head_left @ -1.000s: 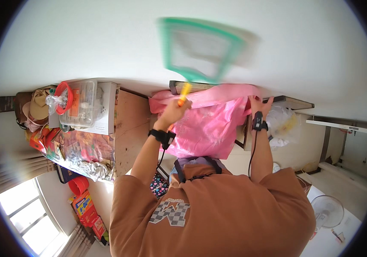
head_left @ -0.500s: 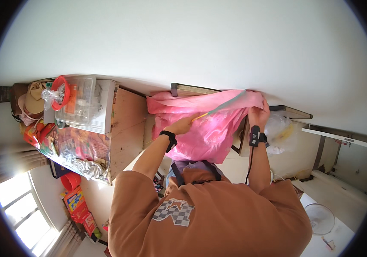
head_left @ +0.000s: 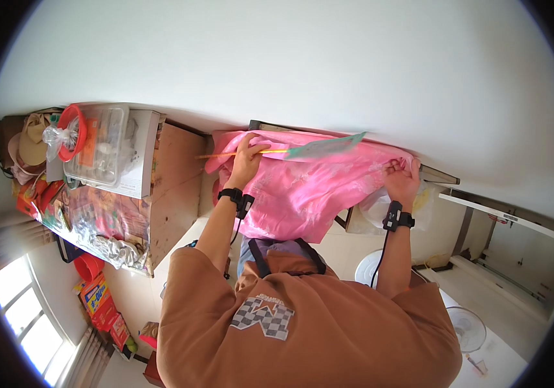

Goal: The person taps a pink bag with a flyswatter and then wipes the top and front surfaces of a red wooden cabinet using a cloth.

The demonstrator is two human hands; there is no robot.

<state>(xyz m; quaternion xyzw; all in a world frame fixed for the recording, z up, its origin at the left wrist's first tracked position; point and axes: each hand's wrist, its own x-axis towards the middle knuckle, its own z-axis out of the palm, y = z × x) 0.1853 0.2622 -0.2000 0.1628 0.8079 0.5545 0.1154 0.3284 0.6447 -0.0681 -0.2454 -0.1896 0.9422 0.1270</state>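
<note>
Grips yellow-handled green swatter [head_left: 299, 152] in left hand [head_left: 247, 160], with flat head pointing right, over pink cloth [head_left: 309, 187]. Rests right hand [head_left: 403, 183] at cloth's far right end, with fingers curled; cannot tell whether pinching fabric. Has cloth draped by far white wall [head_left: 290, 64], just right of wooden cabinet [head_left: 177, 174].

The left hand [head_left: 246, 160] and right hand [head_left: 404, 180] are viewed downward from above and behind by one head-worn fisheye, set well apart from both.
</note>
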